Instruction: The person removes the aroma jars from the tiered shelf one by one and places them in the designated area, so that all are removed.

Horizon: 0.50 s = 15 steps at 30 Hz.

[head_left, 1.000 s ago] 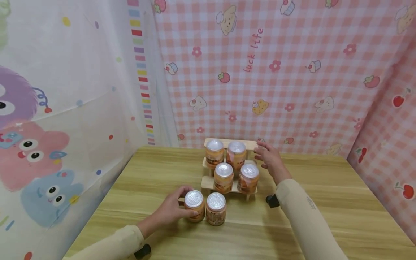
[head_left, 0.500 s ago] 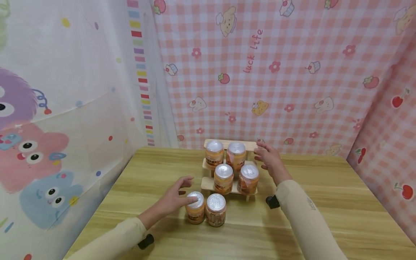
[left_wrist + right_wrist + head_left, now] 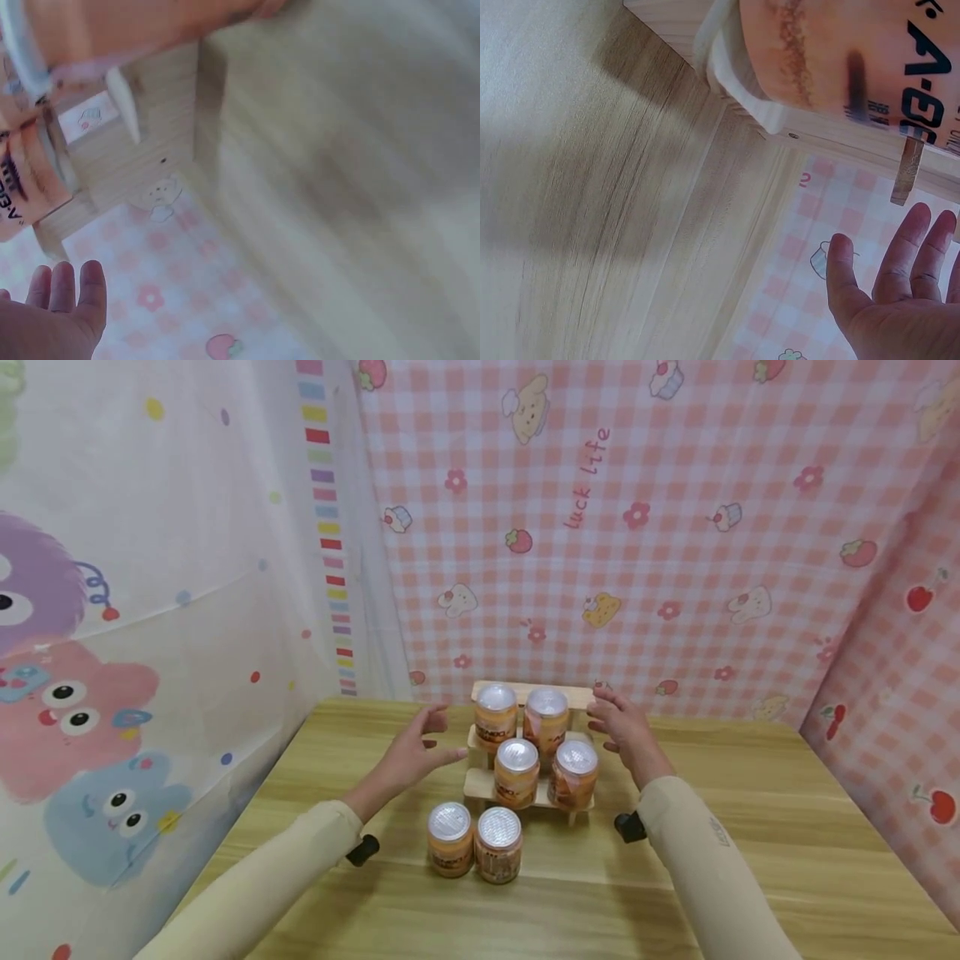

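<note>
A small wooden tiered stand (image 3: 480, 783) bears two orange cans with silvery lids on its middle step, a left one (image 3: 496, 718) and a right one (image 3: 546, 722). On the lowest step stand two more, a left can (image 3: 516, 774) and a right can (image 3: 573, 775). Another pair, a can (image 3: 451, 840) and its neighbour (image 3: 498, 845), stands upright on the table in front. My left hand (image 3: 412, 756) hovers at the stand's left side, fingers spread, holding nothing. By the stand's right end is my right hand (image 3: 630, 739), fingers loosely bent; whether it touches the wood I cannot tell.
The wood-grain table (image 3: 750, 843) reaches back to a pink checked cloth (image 3: 570, 568). A white cloth with cartoon figures (image 3: 187, 635) hangs on the left. Black wrist cameras, one left (image 3: 363, 850) and one right (image 3: 630, 827), stick out below the cuffs.
My left hand has let go of the left front can and moved up and away from me to the stand's left side. That can stays on the table. The right hand has barely moved.
</note>
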{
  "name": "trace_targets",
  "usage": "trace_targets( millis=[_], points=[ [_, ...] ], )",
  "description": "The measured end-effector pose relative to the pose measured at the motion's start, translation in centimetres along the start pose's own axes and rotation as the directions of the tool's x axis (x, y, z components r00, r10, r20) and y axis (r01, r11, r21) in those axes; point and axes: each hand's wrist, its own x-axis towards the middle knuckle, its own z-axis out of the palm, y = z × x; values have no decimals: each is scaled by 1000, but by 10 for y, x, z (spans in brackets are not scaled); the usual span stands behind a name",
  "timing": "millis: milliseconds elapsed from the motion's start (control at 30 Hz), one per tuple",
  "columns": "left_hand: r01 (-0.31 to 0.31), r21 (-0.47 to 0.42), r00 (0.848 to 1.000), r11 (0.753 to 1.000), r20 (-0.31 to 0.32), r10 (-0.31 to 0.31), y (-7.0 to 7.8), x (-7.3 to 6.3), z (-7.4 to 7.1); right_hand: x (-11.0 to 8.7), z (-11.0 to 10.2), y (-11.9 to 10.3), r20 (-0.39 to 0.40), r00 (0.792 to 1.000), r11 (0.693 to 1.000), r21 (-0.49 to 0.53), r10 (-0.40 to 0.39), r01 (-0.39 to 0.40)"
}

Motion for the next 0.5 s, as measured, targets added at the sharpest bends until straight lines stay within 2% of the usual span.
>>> trace_targets(
  millis=[200,500],
  points=[
    [-1,21,1000,1000,6,1,14,25,4,-1,-1,1,1,1000,1000,7,-8,8],
    [-14,18,1000,1000,24,13,26,44,15,1,1,1,-3,1000,1000,1,-9,9]
  ],
)
